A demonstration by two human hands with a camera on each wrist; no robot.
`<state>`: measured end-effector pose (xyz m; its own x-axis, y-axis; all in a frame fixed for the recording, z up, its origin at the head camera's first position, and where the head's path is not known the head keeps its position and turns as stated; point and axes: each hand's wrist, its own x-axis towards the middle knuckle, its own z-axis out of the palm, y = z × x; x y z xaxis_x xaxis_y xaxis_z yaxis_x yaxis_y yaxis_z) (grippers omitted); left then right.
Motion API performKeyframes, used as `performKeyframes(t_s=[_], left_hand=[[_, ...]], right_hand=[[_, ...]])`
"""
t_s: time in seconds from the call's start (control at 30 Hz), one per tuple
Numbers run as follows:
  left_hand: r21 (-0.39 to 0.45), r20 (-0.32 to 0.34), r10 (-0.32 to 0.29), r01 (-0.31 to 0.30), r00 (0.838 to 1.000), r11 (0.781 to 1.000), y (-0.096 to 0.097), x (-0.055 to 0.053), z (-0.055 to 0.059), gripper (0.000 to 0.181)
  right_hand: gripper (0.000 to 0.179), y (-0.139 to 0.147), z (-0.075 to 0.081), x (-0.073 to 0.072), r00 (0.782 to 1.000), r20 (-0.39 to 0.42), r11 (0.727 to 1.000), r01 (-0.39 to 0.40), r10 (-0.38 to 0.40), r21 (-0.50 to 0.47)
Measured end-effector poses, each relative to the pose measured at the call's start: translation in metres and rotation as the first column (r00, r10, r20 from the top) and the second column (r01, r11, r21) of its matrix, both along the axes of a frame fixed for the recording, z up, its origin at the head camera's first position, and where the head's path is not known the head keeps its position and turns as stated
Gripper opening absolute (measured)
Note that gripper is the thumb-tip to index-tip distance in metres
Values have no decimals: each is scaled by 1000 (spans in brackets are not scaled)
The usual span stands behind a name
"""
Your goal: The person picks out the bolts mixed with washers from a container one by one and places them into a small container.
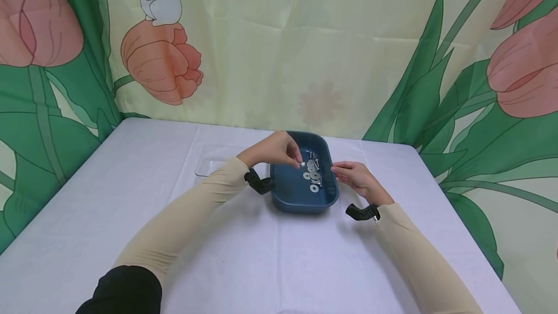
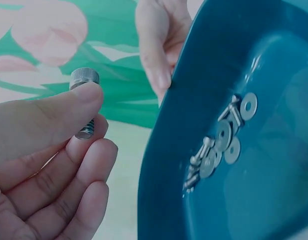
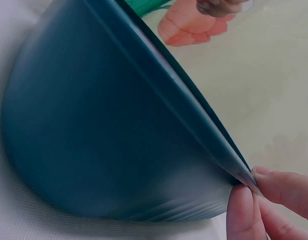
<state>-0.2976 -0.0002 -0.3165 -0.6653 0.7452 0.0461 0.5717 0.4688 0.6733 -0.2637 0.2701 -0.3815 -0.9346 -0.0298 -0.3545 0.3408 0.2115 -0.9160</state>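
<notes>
My left hand [image 1: 279,149] is above the left part of a dark blue tray [image 1: 296,197]. Between its thumb and fingers it pinches a metal bolt [image 2: 85,76] with a knurled round head; the thumb covers the middle of the shank, and the threaded end shows below. On the tray's right side, my right hand [image 1: 358,179] pinches the rim with thumb and fingers, as the right wrist view shows. Inside the tray lie several flat washers [image 2: 224,135] and several small bolts [image 2: 207,145], loosely grouped toward the right wall.
A clear plastic lid or shallow container [image 1: 207,159] lies on the white-covered table [image 1: 244,265], left of the tray and partly behind my left forearm. Behind the table hangs a curtain [image 1: 279,62] printed with tulips.
</notes>
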Motion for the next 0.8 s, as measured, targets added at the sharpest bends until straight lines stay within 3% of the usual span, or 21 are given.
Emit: performKeyframes(t_s=[0.47, 0.8], left_hand=[[50, 21, 97, -98, 995, 994, -46, 0, -1, 12], [79, 59, 223, -228, 973, 971, -78, -2, -11, 12]], right_hand=[[49, -1, 0, 0, 1000, -10, 1000, 4, -4, -10], [51, -1, -1, -1, 1000, -3, 1000, 9, -9, 15]])
